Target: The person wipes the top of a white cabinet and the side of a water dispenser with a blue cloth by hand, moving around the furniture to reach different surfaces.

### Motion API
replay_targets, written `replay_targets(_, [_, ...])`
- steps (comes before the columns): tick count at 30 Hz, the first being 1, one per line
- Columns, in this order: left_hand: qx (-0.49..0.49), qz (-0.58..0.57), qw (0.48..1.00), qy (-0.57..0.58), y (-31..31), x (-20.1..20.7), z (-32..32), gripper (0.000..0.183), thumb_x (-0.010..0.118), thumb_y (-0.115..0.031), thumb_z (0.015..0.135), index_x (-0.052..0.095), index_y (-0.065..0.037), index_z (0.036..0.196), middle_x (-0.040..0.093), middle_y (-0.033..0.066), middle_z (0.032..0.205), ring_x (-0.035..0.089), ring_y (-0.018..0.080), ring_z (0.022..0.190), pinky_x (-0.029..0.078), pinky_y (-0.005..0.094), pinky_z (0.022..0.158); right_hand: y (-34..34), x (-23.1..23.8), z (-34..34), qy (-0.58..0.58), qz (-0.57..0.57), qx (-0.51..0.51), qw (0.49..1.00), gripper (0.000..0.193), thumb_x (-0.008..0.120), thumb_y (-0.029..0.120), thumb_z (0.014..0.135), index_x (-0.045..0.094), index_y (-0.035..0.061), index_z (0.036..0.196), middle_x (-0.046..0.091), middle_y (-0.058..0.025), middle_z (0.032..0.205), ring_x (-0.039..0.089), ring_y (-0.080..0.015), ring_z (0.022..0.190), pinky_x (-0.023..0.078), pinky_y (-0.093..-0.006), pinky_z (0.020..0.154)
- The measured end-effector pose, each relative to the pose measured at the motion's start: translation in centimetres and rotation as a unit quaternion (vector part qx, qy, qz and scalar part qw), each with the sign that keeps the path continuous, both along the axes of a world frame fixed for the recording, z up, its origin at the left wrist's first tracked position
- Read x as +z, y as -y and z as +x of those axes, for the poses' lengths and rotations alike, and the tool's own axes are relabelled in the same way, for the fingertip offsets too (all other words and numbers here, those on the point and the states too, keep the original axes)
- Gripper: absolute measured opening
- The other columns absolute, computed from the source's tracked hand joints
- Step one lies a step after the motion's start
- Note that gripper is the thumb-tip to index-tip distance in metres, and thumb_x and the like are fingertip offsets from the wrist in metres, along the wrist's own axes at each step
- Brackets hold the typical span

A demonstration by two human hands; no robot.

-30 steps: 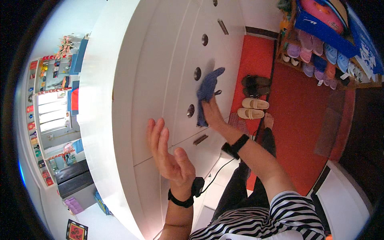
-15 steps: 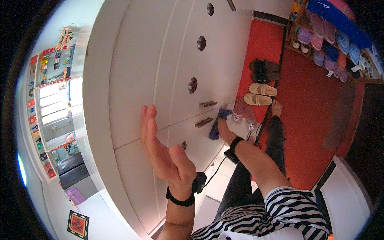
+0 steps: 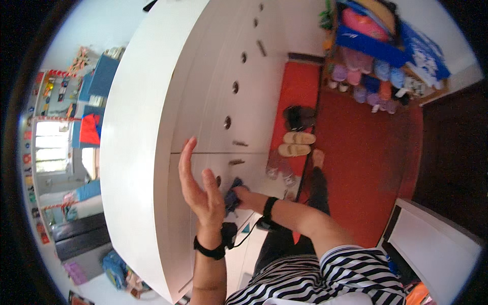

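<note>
A white cabinet [image 3: 203,101] with dark round knobs and bar handles fills the middle. My right hand [image 3: 244,197] is closed on a dark blue cloth [image 3: 233,199], which lies against the cabinet's door face, low down and just below a round knob [image 3: 218,180]. Part of the cloth is hidden behind my left hand [image 3: 202,193]. That hand is raised in front of the cabinet with its fingers stretched out and the thumb apart; it holds nothing. Whether it touches the door I cannot tell. Black straps circle both wrists.
Beige slippers [image 3: 297,144], dark sandals [image 3: 299,118] and clear plastic shoes [image 3: 280,174] stand along the cabinet on a red mat [image 3: 363,168]. A shoe rack [image 3: 391,84] full of slippers is at the far right. A white panel [image 3: 434,244] stands near right.
The view has shifted, showing more of the cabinet top. My right hand has moved the cloth along the door, from beside the bar handles to below the knob. My left hand stays raised and open.
</note>
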State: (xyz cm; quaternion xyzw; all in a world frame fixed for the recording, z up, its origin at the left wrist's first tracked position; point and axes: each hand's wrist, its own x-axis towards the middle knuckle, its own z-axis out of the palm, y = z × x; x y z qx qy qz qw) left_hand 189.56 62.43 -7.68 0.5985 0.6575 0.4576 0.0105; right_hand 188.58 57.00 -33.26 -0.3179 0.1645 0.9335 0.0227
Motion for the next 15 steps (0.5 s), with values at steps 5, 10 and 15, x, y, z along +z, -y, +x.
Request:
replay_targets(5, [-0.025,0.010,1.000,-0.015,1.1,2.9,0.7,0.041,0.040,-0.023,0.094,0.039,-0.003,0.129,0.046,0.0145,0.128,0.041,0.0256,0.121,0.029,0.0406,0.103,-2.2,1.5,0.6,-0.072,0.334,-0.002,0.940,0.019,0.045,0.016,0.087,0.057,0.0039,0.094,0.061,-0.0089,0.091,0.059,-0.0234,0.084,0.048,-0.0357,0.078])
replay_targets(10, [-0.036,0.032,0.999,-0.021,3.0,6.1,0.0,0.040,0.041,-0.022,0.093,0.039,-0.005,0.129,0.047,0.0147,0.127,0.040,0.0276,0.122,0.029,0.0416,0.102,-4.3,9.5,4.0,-0.199,0.575,-0.031,0.793,0.020,0.049,0.019,0.088,0.057,0.0054,0.099,0.062,-0.0069,0.094,0.060,-0.0172,0.085,0.047,-0.0305,0.073])
replay_targets(15, [-0.099,0.053,0.994,0.011,1.3,8.1,3.1,0.039,0.043,-0.015,0.091,0.039,-0.002,0.127,0.048,0.0161,0.124,0.039,0.0313,0.123,0.030,0.0414,0.101,-10.9,10.9,6.9,-0.189,0.468,-0.112,0.856,0.027,0.047,0.020,0.089,0.055,0.0036,0.109,0.062,-0.0062,0.098,0.060,-0.0154,0.090,0.048,-0.0269,0.079])
